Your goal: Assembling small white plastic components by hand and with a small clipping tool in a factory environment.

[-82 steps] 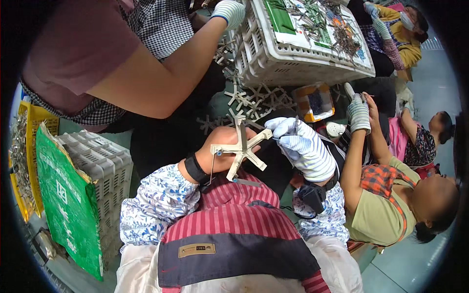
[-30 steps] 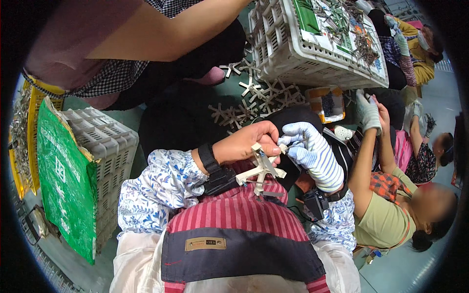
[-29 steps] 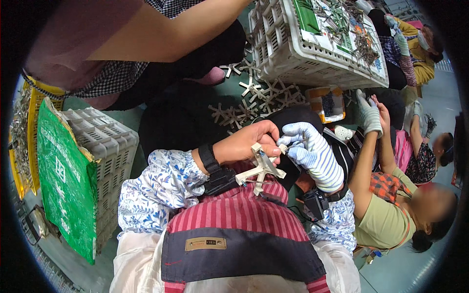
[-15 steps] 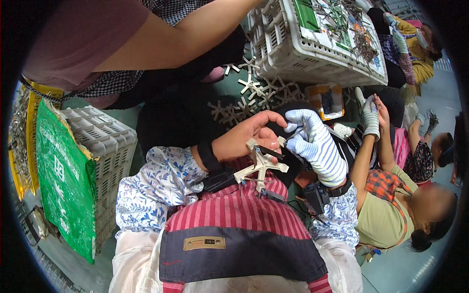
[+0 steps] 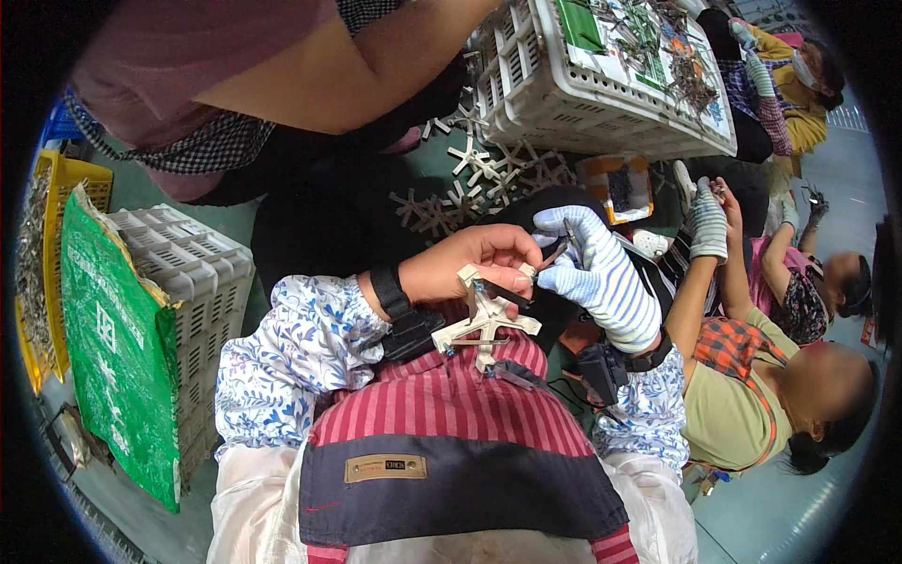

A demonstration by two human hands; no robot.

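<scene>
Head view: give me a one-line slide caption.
Bare left hand holds a cross-shaped part over a striped apron while the gloved right hand works at it with a small tool.

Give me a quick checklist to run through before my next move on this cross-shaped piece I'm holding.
1. Left hand grip on the cross-shaped piece: ok, thumb and fingers pinch its upper arm.
2. Right hand wearing the striped glove: ok.
3. Small dark tool in the right hand meets the piece: cannot tell, the tip is too small to see.
4. Piece held above the striped apron: ok.
5. More cross pieces lying on the floor ahead: ok.
6. White crate out of the hands' way: ok, a neighbour's arm holds it beyond them.
</scene>
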